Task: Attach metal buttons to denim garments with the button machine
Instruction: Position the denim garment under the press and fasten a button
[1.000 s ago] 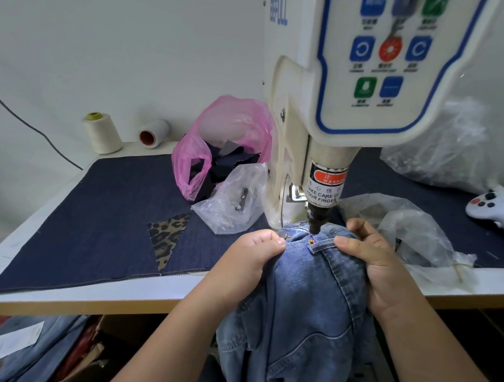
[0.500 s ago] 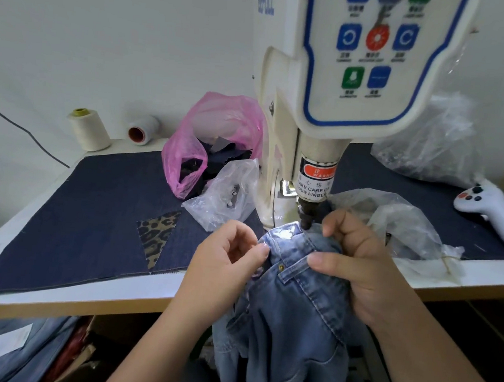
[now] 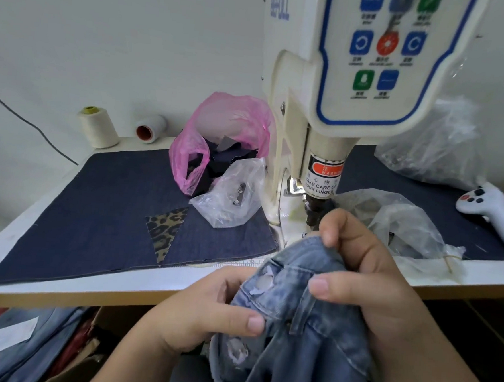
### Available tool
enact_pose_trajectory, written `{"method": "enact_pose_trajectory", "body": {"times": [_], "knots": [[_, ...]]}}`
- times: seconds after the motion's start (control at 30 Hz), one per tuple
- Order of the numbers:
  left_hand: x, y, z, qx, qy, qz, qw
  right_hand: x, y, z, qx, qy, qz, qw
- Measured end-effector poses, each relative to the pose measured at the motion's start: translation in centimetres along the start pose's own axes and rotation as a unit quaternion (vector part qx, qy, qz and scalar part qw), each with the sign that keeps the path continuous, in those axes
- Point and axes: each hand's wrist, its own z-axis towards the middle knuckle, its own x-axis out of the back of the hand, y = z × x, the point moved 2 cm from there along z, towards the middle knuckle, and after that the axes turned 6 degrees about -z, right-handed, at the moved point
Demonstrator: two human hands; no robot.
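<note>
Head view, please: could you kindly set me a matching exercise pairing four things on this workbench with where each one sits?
Things:
1. cream thread cone
2. pink plastic bag
3. white game-style controller
4. light blue denim garment

Places:
A. far right of the table
B. gripped by the left hand and right hand
C. back left corner, upright
D. just left of the button machine

Pairs: 1-C, 2-D, 3-A, 4-B

"BEFULL" on button machine [image 3: 294,83], "TAKE CARE" on warning label [image 3: 323,181]
</note>
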Motion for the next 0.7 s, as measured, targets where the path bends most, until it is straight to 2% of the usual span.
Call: {"method": "enact_pose_trajectory", "body": {"times": [0.1,0.2,0.27,0.33,0.4,0.5,0.57,0.63,0.7], "knots": [[-0.5,1.1,-0.3,-0.038,0.012,-0.096,0.995,0.5,-0.6,0.9,-0.011,0.087,-0.142,0.986],[-1.0,2.4,-0.3,-0.056,-0.011,-0.2,0.978,-0.1,-0.5,0.6,-0.053,0.098,-0.379,0.919],[-1.2,2.8,-0.4,-0.043,-0.049,-0.285,0.956,-0.6,0.2,-0.5,-0.067,0.109,-0.457,0.88],[-1.6,3.2,-0.6,-0.011,-0.046,-0.33,0.943,-1.5,1.1,-1.8,-0.086,0.092,-0.498,0.858],[-1.8,3.5,-0.8,-0.025,-0.026,-0.32,0.947,-2.4,2.4,-2.9,-0.134,0.063,-0.487,0.861],[-1.7,4.1,-0.6,-0.078,0.111,-0.348,0.928,-3.3,3.7,-3.8,-0.179,0.041,-0.473,0.862],[-1.9,4.0,-0.5,-0.087,0.16,-0.362,0.914,-3.8,3.7,-3.7,-0.163,0.028,-0.46,0.873],[-1.3,4.0,-0.3,-0.074,0.197,-0.375,0.903,-3.8,3.3,-3.5,-0.118,0.058,-0.401,0.907],[-1.0,4.4,-1.0,-0.052,0.173,-0.359,0.916,-3.7,3.0,-3.5,-0.07,0.095,-0.338,0.934]]}}
